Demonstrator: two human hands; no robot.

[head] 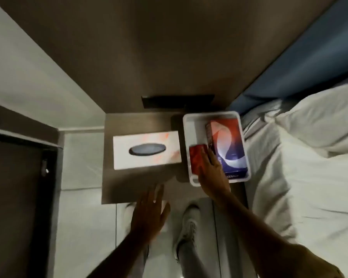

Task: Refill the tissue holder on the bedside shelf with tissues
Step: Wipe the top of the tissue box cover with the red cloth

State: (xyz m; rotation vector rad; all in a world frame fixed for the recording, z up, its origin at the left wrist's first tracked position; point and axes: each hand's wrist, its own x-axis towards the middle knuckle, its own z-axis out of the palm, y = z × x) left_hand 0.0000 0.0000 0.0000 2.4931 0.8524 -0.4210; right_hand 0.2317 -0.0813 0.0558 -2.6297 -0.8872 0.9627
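A white tissue holder (146,149) with orange marks and a dark oval slot lies flat on the brown bedside shelf (137,184). To its right stands a white tray (191,117) holding a red and purple tissue box (228,145) and a small red pack (196,159). My right hand (212,173) reaches into the tray, fingers resting on the red pack and the box's left edge. My left hand (150,212) hovers with fingers spread over the shelf's front edge, holding nothing.
A bed with white sheets and pillow (301,153) lies right of the shelf, against a blue headboard (301,63). A dark panel (178,101) is on the wall behind the shelf. A dark door frame (20,193) stands left. My white shoes (187,223) are on the tiled floor.
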